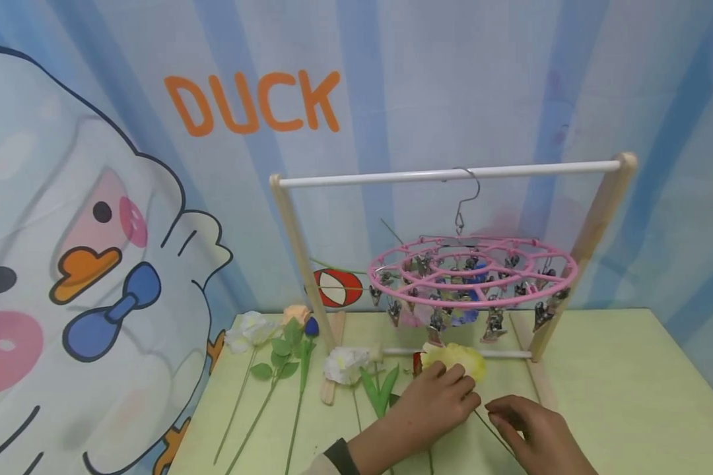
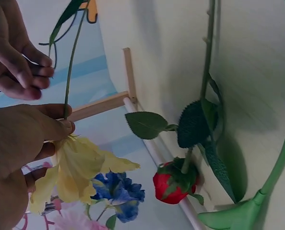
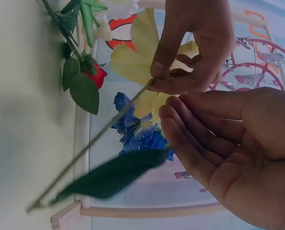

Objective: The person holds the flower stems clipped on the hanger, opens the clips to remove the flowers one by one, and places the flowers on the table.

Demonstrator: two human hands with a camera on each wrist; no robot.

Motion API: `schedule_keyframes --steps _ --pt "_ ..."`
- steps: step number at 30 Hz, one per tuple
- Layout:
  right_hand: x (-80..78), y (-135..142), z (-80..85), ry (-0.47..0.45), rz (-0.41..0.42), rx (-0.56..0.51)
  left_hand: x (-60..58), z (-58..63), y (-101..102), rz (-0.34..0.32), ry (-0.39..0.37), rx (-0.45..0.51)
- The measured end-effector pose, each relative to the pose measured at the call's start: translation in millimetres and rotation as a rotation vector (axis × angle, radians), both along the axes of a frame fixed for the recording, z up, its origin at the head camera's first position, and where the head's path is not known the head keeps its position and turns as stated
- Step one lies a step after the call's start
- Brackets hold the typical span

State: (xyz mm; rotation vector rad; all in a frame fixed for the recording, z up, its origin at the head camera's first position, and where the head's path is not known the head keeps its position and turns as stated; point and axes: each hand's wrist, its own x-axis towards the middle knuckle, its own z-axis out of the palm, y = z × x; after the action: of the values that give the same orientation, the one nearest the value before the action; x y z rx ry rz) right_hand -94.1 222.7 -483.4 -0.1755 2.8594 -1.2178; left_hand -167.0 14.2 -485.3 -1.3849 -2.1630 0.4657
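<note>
My left hand pinches the thin green stem of a yellow flower just below its bloom, between thumb and forefinger. The petals spread beyond the fingers in both wrist views. Beside it, my right hand is loosely bent with nothing gripped, its fingertips close to the stem's dark green leaf; whether they touch the leaf is unclear. Behind the hands, a pink round clip hanger with metal clips hangs by a hook from a white bar. A blue flower and a pink flower show under it.
On the pale green table left of the hands lie a red rose, a white flower, a second white flower, a peach flower and a blue tulip bud. Wooden posts hold the bar.
</note>
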Motion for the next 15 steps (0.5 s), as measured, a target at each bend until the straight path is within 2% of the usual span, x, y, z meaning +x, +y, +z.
schedule_keyframes --steps 6,11,15 --pt "8.2 3 -1.8 -0.032 -0.114 0.013 -19.8 -11.7 9 -0.001 -0.02 -0.078" --pt "13.8 6 -2.0 0.01 -0.149 0.003 -35.0 -23.1 17 0.0 -0.004 -0.124" --pt "16.5 9 -2.0 0.011 -0.17 -0.01 -43.7 -33.4 22 -0.022 0.008 -0.138"
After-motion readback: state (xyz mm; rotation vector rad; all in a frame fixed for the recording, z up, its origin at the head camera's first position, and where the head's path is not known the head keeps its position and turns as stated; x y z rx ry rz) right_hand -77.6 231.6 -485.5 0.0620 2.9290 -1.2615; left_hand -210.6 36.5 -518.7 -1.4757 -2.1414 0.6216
